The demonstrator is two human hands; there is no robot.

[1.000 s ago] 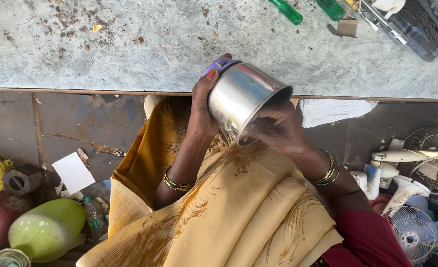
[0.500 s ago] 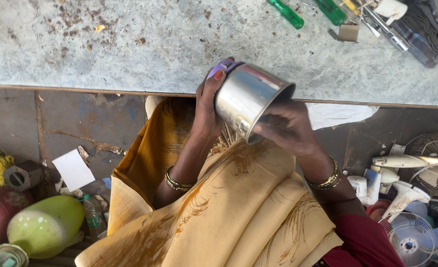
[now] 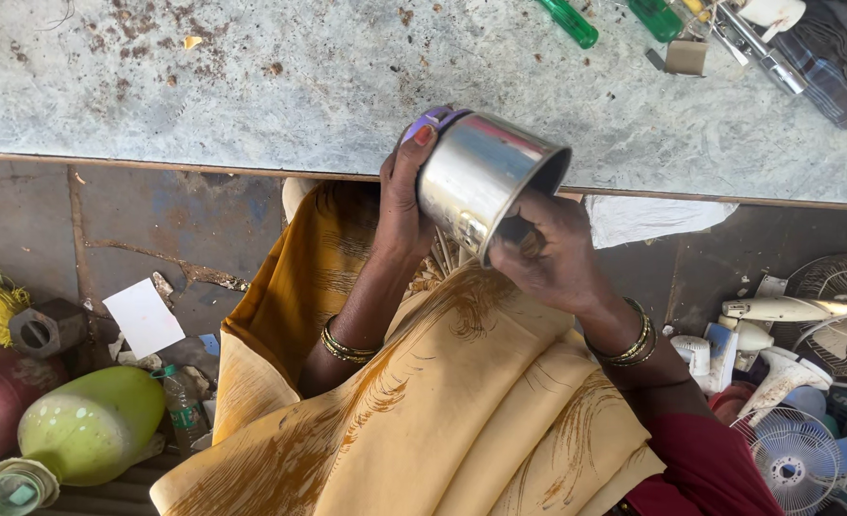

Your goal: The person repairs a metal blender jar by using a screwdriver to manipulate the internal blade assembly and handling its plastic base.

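- Grey, stained worktop fills the upper view; green-handled screwdrivers and a folded dark cloth are seen at its far right edge.
- Steel jar is held tilted over the lap, just below the worktop edge, open mouth turned to the right; a purple base shows at its upper end.
- Left hand is closed around the jar's wall, thumb up by the purple base.
- Right hand is curled at the rim, fingers reaching into the mouth; whether anything is pinched inside cannot be told.
- Step judged: the jar's interior is being worked by hand.
- Next move calls for a steady left grip while the right fingers work within.
- Floor clutter noted: green gas cylinder at left, small fans at right.
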